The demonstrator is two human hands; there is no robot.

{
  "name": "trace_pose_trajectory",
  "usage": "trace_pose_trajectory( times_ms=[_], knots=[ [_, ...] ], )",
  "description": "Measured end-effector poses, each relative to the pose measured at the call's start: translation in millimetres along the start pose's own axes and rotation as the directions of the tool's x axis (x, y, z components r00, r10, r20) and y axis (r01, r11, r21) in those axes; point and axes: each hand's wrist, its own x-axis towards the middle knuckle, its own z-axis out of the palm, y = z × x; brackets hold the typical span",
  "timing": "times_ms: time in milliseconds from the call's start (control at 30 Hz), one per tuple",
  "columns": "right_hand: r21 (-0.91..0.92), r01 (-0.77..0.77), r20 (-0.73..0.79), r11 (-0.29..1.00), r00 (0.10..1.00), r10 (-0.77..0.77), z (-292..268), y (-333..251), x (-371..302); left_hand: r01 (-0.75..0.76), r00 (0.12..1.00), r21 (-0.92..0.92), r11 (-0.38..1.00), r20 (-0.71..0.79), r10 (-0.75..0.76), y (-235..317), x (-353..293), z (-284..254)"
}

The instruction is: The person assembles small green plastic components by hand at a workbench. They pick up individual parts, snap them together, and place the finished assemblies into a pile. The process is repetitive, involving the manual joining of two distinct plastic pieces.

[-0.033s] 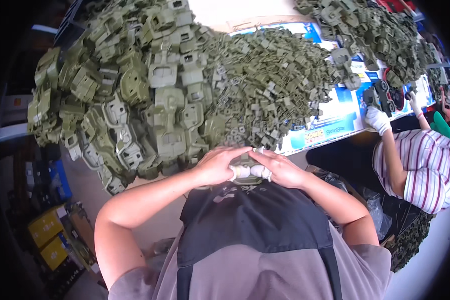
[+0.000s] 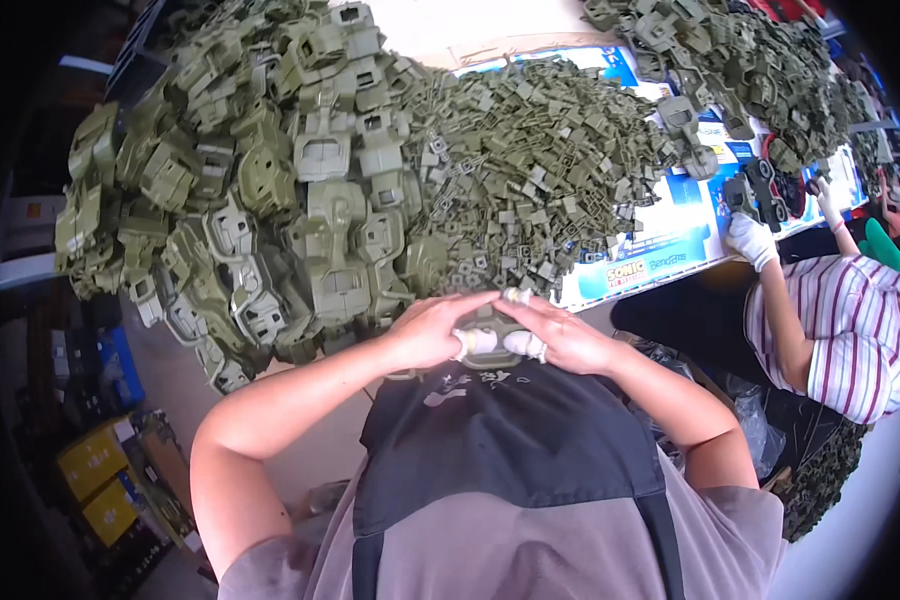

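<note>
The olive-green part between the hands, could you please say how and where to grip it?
The olive-green part is probably best gripped by its left and right edges, one hand from each side: it sits between the left hand and right hand, its near rim showing below the white-wrapped fingers. Much of it is hidden.

The left hand (image 2: 432,333) and right hand (image 2: 574,343), both with wrapped thumbs, hold a green part (image 2: 491,358) near a pile of small green pieces (image 2: 545,165).
</note>
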Motion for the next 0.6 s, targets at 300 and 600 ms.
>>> trace_pose_trajectory(
  times_ms=[300, 600],
  knots=[
    [0.024, -0.026, -0.061, 0.999, 0.998, 0.028, -15.1, 13.0, -5.7, 0.014, 0.979, 0.098, 0.995, 0.202, -0.034, -0.4, 16.8, -18.3],
    [0.354, -0.201, -0.057, 0.914, 0.970, 0.235, 1.4, 12.3, 10.5, -0.081, 0.995, 0.257, 0.963, -0.038, 0.094, 8.7, 5.2, 1.5]
  ],
)
